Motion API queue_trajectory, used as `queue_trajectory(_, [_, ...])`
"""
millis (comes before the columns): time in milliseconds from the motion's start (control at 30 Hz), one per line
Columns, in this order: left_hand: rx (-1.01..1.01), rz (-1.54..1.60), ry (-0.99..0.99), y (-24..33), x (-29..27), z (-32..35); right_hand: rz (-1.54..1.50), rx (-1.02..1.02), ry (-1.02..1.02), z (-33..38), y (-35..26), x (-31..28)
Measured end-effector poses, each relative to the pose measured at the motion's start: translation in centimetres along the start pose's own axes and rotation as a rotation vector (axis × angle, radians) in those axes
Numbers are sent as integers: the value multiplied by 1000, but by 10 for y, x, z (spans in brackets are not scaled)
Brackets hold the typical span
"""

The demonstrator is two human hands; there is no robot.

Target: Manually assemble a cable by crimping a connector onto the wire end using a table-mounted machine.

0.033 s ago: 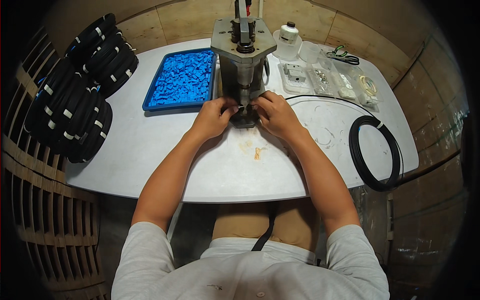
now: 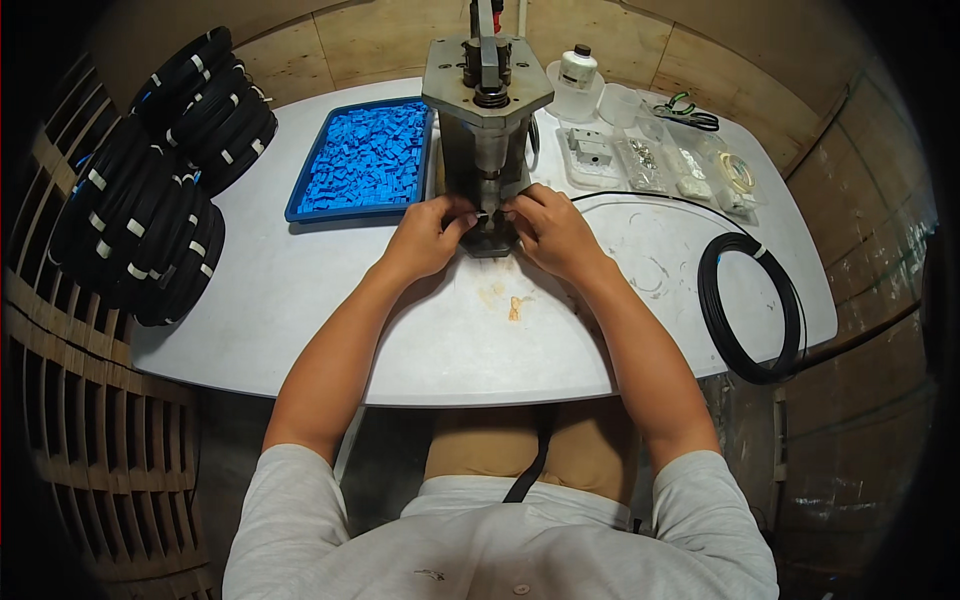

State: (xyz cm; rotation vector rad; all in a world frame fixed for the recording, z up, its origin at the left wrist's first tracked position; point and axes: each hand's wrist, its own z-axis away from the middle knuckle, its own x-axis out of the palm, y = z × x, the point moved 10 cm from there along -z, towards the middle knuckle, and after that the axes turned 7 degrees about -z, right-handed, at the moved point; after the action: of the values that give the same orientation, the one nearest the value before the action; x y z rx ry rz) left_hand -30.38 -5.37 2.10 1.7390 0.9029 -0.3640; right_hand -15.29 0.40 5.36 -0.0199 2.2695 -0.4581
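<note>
A metal bench press [image 2: 487, 110] stands upright at the far middle of the table, its ram [image 2: 489, 165] pointing down over a small base [image 2: 491, 243]. My left hand [image 2: 428, 235] is closed in a pinch on the left of the ram's lower end. A tiny pale bit shows at its fingertips, too small to name. Opposite it, my right hand [image 2: 552, 230] is also closed, fingertips close to the ram. A thin black cable [image 2: 660, 196] runs from a coil [image 2: 708, 310] on the right into this hand. Whatever lies between the fingertips under the ram is mostly hidden.
Left of the press sits a blue tray [image 2: 292, 205] full of small blue plastic pieces. Several taped black cable coils [image 2: 140, 220] are stacked at the left edge. Back right hold a white bottle [image 2: 577, 66], a grey metal block [image 2: 590, 148], bags of small parts [image 2: 642, 165] and pliers [image 2: 690, 115].
</note>
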Motion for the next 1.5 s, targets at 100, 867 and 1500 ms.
queue_trajectory(100, [-3,-14,-6,-3,1,-1,-4,-1,-4,1,-1,0])
queue_trajectory(867, [-3,-2,-34,-2,5,-1,-98,163,-2,2,6,-9])
queue_trajectory(1500, [16,-35,-18,-1,4,-1,158,60,20,10,14,-18])
